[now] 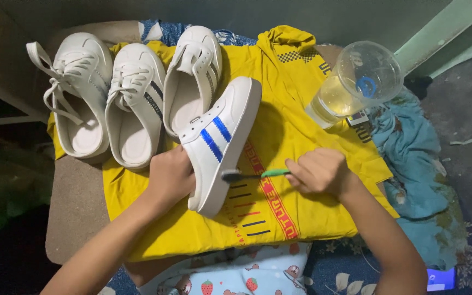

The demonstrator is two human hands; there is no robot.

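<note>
A dim grey wall meets a pale green painted frame; grey concrete floor lies rightward, shadowed left.

The shoe I hold is white with two blue stripes on its side. The toothbrush in my other fingers has a green handle and a dark head. Under them lies a bright yellow shirt with a red printed band, short dark and red bars, and a small black-and-white checkered patch near the collar. Three more shoes are white: two with white laces, one with dark stripes. The clear plastic cup holds pale yellow liquid and bears a blue mark. Beside it bunches a teal cloth. Near me, pale fabric shows red strawberries.
</note>
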